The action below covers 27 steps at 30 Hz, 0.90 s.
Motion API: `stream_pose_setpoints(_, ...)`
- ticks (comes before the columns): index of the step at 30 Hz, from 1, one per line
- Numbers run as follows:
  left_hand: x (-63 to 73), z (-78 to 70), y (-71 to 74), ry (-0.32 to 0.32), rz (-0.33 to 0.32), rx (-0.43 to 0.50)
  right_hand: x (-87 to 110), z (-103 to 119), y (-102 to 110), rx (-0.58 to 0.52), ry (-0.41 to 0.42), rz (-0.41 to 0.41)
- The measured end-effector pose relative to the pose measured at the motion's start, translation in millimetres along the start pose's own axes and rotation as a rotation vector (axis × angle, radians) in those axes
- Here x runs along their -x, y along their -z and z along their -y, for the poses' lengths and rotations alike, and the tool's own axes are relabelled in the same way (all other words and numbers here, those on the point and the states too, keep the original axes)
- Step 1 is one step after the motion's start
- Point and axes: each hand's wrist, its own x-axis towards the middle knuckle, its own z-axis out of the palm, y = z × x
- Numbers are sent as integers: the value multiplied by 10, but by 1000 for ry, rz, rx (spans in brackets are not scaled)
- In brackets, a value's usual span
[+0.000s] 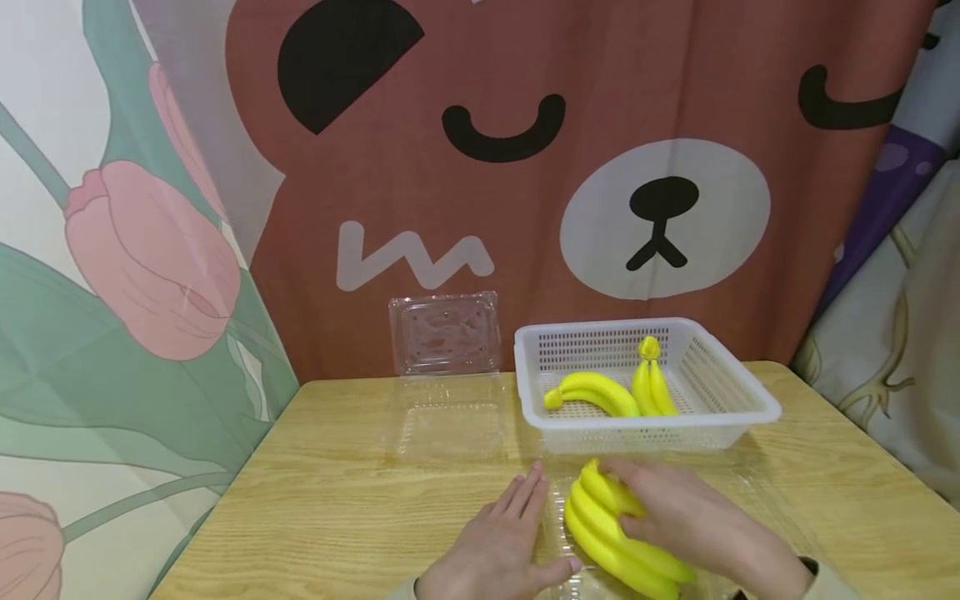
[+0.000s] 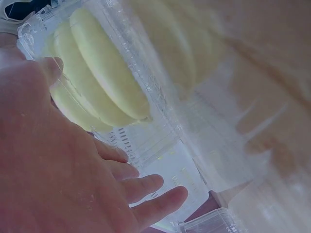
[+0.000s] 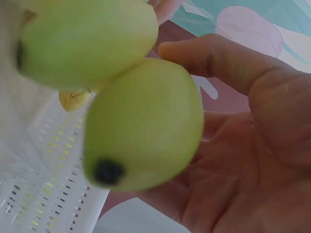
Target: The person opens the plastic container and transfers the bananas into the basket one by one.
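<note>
A bunch of yellow bananas [image 1: 600,525] lies at the front, over a clear plastic container [image 1: 557,508]. My right hand [image 1: 690,508] grips the bunch from its right side, near the stem end. In the right wrist view, thumb and fingers of the right hand [image 3: 233,126] curl round a banana [image 3: 146,126] with a dark tip. My left hand [image 1: 495,542] is at the container's left edge, fingers straight and thumb toward the bunch. The left wrist view shows the left hand [image 2: 68,160] beside the bananas [image 2: 102,73], with clear plastic around them.
Behind the bunch stands a white perforated basket [image 1: 645,425] holding a bunch of bananas [image 1: 600,392] and another banana bunch [image 1: 652,392]. Left of it, an open clear clamshell box [image 1: 446,333] has its lid raised. A curtain [image 1: 510,200] with a bear print hangs behind the wooden table [image 1: 322,500].
</note>
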Motion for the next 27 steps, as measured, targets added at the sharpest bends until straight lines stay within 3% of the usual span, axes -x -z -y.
stream_pose_setpoints(9, 14, -9, 14, -7, -14, 15, 22, 49, 55, -11, 7, -24)
stream_pose_setpoints(18, 8, -6, 13, -16, -12, 30, 108, 17, 125, 52, 162, -142)
stream_pose_setpoints(27, 11, -12, 18, -8, -3, 13, 159, 33, 198, 80, 154, -196)
